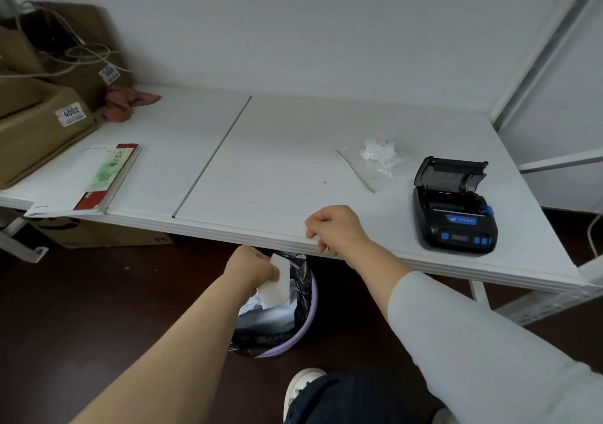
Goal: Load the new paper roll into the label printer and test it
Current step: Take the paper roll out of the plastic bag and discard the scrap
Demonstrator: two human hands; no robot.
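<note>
Left hand fingers: the left hand pinches a white strip of paper between thumb and fingers.
White paper: it hangs down from the left hand, right over the open bin.
Right hand fingers: the right hand is curled into a loose fist. I cannot tell if anything is inside it.
Right hand place: it rests on the front edge of the white table, with the fingers bent over the edge.
Bin: a round bin with a purple rim and a black bag sits on the dark floor, half under the table. There is some paper in it.
Label printer: the black label printer sits on the right side of the table, near the front edge. Its lid is flipped up and open. It has blue buttons.
Paper roll: I cannot see a roll inside the printer.
Plastic bag: a clear plastic bag with crumpled white stuff lies on the table, behind and left of the printer.
Booklets: flat booklets lie on the left side of the table, sticking out over the edge.
Boxes: brown cardboard boxes stand at the far left, one with a tag that says 4002.
Cloth: a pink cloth lies beside the boxes.
</note>
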